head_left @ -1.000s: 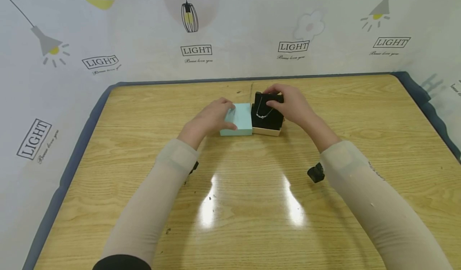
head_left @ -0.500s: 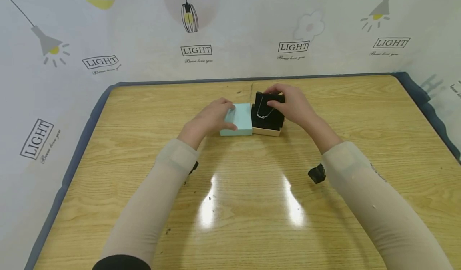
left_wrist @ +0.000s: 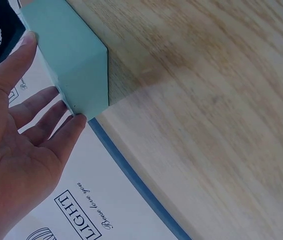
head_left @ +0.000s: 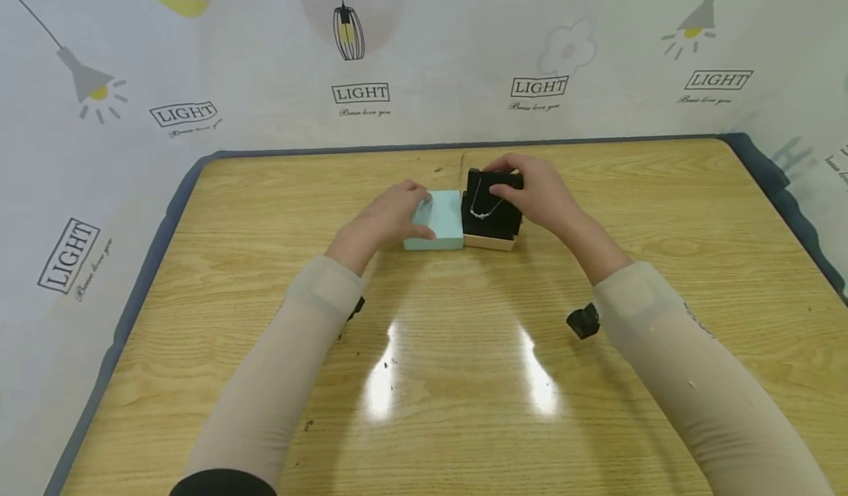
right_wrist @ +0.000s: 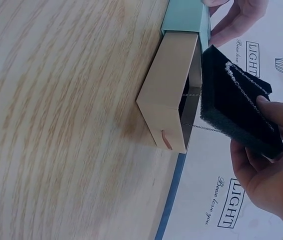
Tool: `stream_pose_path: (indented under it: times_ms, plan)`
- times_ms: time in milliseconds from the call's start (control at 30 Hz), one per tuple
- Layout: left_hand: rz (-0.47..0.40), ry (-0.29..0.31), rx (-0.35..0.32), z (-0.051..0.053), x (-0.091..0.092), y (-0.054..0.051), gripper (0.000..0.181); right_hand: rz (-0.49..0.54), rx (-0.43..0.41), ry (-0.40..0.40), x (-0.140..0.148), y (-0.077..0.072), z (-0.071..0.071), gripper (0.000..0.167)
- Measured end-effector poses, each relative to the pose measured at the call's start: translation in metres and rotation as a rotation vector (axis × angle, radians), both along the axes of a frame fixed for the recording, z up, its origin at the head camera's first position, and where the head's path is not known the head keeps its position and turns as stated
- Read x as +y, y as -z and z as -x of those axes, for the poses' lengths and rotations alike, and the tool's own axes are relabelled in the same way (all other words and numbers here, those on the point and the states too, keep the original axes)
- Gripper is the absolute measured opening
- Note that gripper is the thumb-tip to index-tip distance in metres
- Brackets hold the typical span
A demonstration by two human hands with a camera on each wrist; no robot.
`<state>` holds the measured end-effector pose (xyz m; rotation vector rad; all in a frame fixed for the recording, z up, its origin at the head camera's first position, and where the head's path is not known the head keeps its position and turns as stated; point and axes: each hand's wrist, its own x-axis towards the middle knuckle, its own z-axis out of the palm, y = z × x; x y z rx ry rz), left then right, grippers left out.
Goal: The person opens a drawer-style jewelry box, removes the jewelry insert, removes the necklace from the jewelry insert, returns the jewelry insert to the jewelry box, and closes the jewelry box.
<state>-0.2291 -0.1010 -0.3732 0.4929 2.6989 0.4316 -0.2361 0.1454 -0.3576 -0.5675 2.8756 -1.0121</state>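
In the head view, a mint-green jewelry box sleeve (head_left: 447, 216) lies on the table, its beige drawer (right_wrist: 164, 75) slid out to the right. My left hand (head_left: 387, 220) holds the sleeve from its left side, thumb toward the front and fingers toward the back. My right hand (head_left: 543, 194) pinches a black foam pad (right_wrist: 241, 107), which is tilted up above the drawer. A silver necklace (right_wrist: 230, 70) hangs across the pad's face. In the right wrist view its chain runs behind the pad down into the drawer, where the ends are hidden.
The wooden table (head_left: 464, 378) has a blue-grey edge along its back and sides. Patterned wall covering (head_left: 450, 54) rises right behind it. Small black devices, one of them a black block (head_left: 583, 321), sit by each wrist.
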Motion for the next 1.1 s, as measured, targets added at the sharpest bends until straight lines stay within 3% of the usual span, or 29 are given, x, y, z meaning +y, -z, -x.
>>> stream_pose_path:
  times_ms: [1100]
  plan:
    - [-0.004, 0.002, 0.001, -0.001, 0.0, -0.001, 0.074, 0.039, 0.026, -0.009, 0.0, -0.015, -0.005, 0.033]
